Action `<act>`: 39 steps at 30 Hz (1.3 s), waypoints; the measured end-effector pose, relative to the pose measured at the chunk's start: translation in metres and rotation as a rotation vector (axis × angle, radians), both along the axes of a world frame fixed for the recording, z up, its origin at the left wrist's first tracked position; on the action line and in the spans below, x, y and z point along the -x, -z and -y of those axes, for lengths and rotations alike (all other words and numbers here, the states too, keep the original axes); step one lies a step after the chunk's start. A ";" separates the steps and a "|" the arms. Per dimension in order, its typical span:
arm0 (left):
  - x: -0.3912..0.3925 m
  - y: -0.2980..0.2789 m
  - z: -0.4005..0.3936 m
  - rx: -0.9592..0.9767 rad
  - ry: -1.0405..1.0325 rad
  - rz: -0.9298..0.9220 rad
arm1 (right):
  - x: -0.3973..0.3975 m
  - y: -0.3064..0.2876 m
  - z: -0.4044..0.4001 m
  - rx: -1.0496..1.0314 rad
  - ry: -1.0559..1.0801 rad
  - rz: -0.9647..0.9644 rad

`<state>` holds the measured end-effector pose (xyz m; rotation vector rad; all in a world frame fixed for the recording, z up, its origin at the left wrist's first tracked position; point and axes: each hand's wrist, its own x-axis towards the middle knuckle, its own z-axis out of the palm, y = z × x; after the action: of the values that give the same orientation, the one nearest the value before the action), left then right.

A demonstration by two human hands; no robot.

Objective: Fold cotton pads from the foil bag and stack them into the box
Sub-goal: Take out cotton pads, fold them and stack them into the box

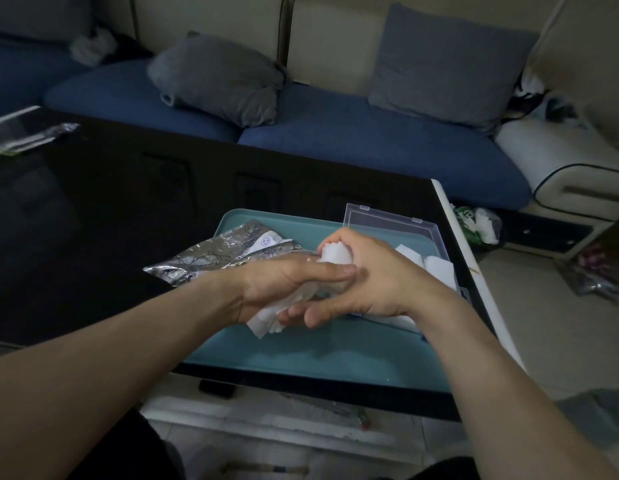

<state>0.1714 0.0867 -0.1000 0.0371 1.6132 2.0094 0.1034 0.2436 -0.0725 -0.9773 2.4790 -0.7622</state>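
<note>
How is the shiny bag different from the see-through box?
The crinkled silver foil bag lies flat and limp on the teal plastic tray; the clear plastic box is stiff, with its lid standing open. The bag is opaque and printed; the box lets you see white cotton pads inside. The bag sits to the left of the hands, the box to the right. Both rest on the tray.

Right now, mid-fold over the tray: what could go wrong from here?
1. The cotton pads hang loose below the left hand; some may slip onto the tray.
2. The right hand blocks the view of the box, so placing the fold could knock the pads stacked inside.
</note>
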 end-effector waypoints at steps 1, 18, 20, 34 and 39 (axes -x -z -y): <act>0.001 0.001 0.000 0.001 -0.024 0.012 | -0.002 -0.001 0.001 -0.037 -0.019 -0.016; 0.000 0.011 0.000 0.388 -0.031 -0.144 | 0.027 0.013 -0.036 0.413 0.154 0.386; 0.002 0.012 -0.005 0.472 -0.122 -0.149 | 0.037 0.007 -0.051 0.562 0.323 0.377; 0.017 0.023 -0.031 1.146 -0.109 -0.742 | 0.064 0.030 -0.081 -0.249 0.621 0.017; 0.018 0.034 -0.035 1.247 -0.032 -0.745 | 0.062 0.031 -0.078 -0.138 0.740 0.048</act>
<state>0.1529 0.1219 -0.1338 0.3070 3.0506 0.6794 0.0417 0.3220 -0.1035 0.0407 2.7990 -0.7809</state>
